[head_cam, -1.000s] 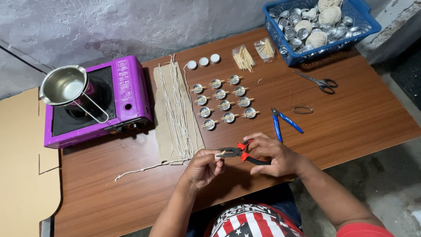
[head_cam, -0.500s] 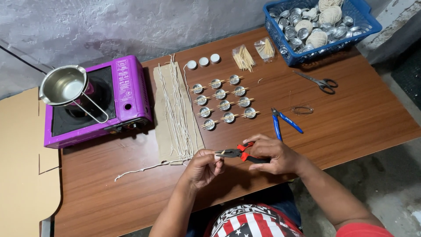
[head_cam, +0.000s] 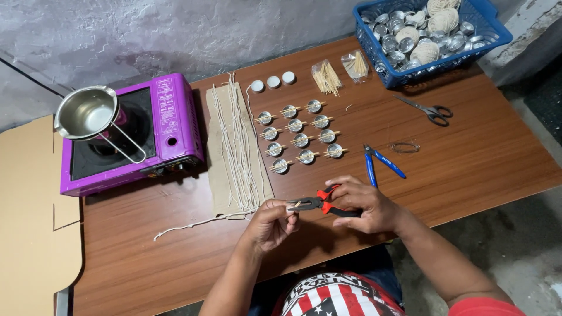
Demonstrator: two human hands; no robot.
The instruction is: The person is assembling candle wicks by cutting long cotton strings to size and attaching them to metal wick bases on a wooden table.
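Note:
My right hand (head_cam: 366, 205) grips red-and-black pliers (head_cam: 319, 203) over the front of the wooden table (head_cam: 480, 158). The jaws point left toward my left hand (head_cam: 272, 222), whose fingertips pinch something small at the plier tips; I cannot tell what it is. A white wick string (head_cam: 193, 224) trails left from near my left hand. Just beyond lie several white wicks on a beige cloth (head_cam: 237, 149). Rows of small metal cups (head_cam: 301, 139) with sticks laid across them sit behind the pliers.
A purple portable stove (head_cam: 134, 137) carries a steel pouring pot (head_cam: 91, 114) at the left. Blue-handled cutters (head_cam: 377, 164), scissors (head_cam: 430, 110), a wire loop (head_cam: 405, 147), stick bundles (head_cam: 326, 76) and three white discs (head_cam: 273, 82) lie about. A blue basket (head_cam: 430, 32) holds metal cups and twine. Cardboard (head_cam: 32, 222) flanks the left.
Both hands stay near the table's front edge with the pliers; the grip shifts only slightly and the plier tips remain at my left fingertips.

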